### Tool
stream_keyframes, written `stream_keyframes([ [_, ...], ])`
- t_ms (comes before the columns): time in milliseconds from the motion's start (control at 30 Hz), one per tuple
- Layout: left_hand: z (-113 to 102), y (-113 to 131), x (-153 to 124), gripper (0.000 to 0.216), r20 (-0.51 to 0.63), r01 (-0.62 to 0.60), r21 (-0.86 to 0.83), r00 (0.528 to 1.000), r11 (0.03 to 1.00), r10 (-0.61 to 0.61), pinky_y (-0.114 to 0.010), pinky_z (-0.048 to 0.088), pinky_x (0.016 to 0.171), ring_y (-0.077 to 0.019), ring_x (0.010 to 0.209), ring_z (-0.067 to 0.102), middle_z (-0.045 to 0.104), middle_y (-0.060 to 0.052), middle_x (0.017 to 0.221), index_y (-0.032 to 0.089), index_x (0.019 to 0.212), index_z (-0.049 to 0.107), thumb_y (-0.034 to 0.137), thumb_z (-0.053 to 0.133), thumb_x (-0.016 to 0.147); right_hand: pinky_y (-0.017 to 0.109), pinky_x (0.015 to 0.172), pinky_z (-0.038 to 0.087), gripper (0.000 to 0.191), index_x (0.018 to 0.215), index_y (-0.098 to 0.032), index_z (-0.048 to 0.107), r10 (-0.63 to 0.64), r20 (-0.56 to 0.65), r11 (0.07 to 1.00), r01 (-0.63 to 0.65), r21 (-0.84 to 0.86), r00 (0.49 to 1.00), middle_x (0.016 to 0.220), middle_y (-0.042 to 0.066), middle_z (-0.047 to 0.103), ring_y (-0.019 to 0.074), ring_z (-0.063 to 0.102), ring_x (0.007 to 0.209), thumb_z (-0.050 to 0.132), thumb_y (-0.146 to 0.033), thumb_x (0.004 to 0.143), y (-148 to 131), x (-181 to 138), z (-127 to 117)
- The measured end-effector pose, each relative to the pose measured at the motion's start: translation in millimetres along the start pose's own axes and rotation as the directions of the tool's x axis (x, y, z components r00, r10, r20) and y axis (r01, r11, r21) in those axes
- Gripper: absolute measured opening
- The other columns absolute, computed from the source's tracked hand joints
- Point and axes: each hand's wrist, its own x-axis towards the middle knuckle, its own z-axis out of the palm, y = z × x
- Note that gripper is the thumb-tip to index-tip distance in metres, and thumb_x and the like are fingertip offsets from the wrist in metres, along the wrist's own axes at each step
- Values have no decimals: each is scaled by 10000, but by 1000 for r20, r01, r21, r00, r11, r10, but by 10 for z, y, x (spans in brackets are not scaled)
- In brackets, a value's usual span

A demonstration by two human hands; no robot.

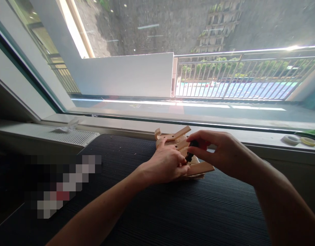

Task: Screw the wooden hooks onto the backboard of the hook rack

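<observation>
Two bare hands work over a wooden rack (200,168) at the far edge of a dark table (211,212), below a large window. The left hand (166,164) lies on the rack, index finger stretched along the wood and the others part-curled; whether its fingertips pinch anything I cannot tell. The right hand (221,145) is closed around a black and red screwdriver (190,155), its tip down by the left fingers. Small dark holes show in the wooden strips. Blurred squares cover a long thing (72,181) on the table's left, so any label there is unreadable. A pale triangular mark (135,106) on the ground outside is too faint to read. Two rolls of tape (309,141) rest on the sill, right; a clear plastic bag (70,125) lies on the vent (81,136), left.
</observation>
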Motion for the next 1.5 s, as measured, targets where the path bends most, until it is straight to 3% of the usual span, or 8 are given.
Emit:
stream_keyframes([
  [100, 5, -9, 2, 309, -3, -15, 7, 1000, 1000, 15, -519, 94, 1071, -165, 786, 607, 645, 24, 592, 185, 609, 635, 336, 523, 854, 230, 606, 467, 276, 1075, -247, 636, -6, 11, 999, 5, 34, 1000, 826, -11, 675, 115, 589, 667, 590, -365, 829, -11, -12, -16],
  [267, 7, -9, 10, 327, -9, -22, 22, 1000, 1000, 22, -518, 101, 1065, -156, 749, 600, 641, 28, 589, 176, 596, 617, 345, 518, 857, 238, 700, 469, 200, 1017, -251, 662, -56, 1, 996, 56, 76, 998, 945, -3, 674, 139, 608, 829, 562, -313, 856, -7, -13, -39],
  [400, 18, -13, 13, 322, -17, -31, 19, 999, 999, 31, -476, 155, 1055, -153, 759, 587, 643, 29, 610, 172, 576, 598, 323, 524, 851, 242, 681, 464, 151, 953, -233, 658, -54, -22, 996, 55, 64, 998, 889, -5, 669, 133, 601, 783, 574, -296, 846, -10, 3, -20],
  [533, 38, -25, 11, 328, -26, -42, 31, 999, 999, 42, -479, 127, 1068, -153, 753, 585, 626, 32, 588, 173, 587, 597, 331, 506, 860, 239, 609, 455, 158, 946, -227, 652, -20, -25, 999, 21, 36, 999, 807, -11, 659, 123, 583, 690, 587, -317, 833, -34, -6, -14],
  [767, -18, 12, 4, 319, 21, -32, 27, 999, 999, 31, -486, 160, 1047, -164, 808, 588, 644, 25, 655, 169, 602, 595, 333, 508, 861, 260, 700, 491, 223, 1027, -215, 673, -86, -18, 989, 88, 121, 996, 1007, 47, 678, 173, 622, 857, 541, -241, 850, -18, -28, -73],
  [1067, 20, -13, 5, 328, 2, -30, 17, 1000, 999, 30, -477, 174, 1048, -166, 818, 584, 641, 21, 654, 174, 604, 605, 361, 510, 857, 255, 639, 487, 193, 935, -216, 670, -6, -21, 994, 9, 110, 1000, 795, 10, 667, 138, 601, 692, 605, -348, 810, -28, 6, -42],
  [1267, -2, -1, 6, 341, 1, -28, 31, 1000, 999, 28, -461, 177, 1056, -161, 796, 594, 614, 27, 590, 177, 592, 614, 367, 515, 857, 247, 633, 481, 253, 1005, -219, 686, -46, 16, 992, 43, 120, 999, 948, 51, 657, 142, 601, 742, 558, -367, 846, -17, 13, -36],
  [1500, -3, 6, 5, 407, 3, -8, 31, 1000, 999, 8, -518, 159, 1044, -176, 789, 599, 637, 11, 624, 174, 618, 622, 425, 456, 892, 262, 647, 454, 190, 869, -213, 677, -30, 0, 995, 30, 92, 1000, 834, 27, 642, 144, 569, 719, 586, -374, 827, -29, 34, -22],
])
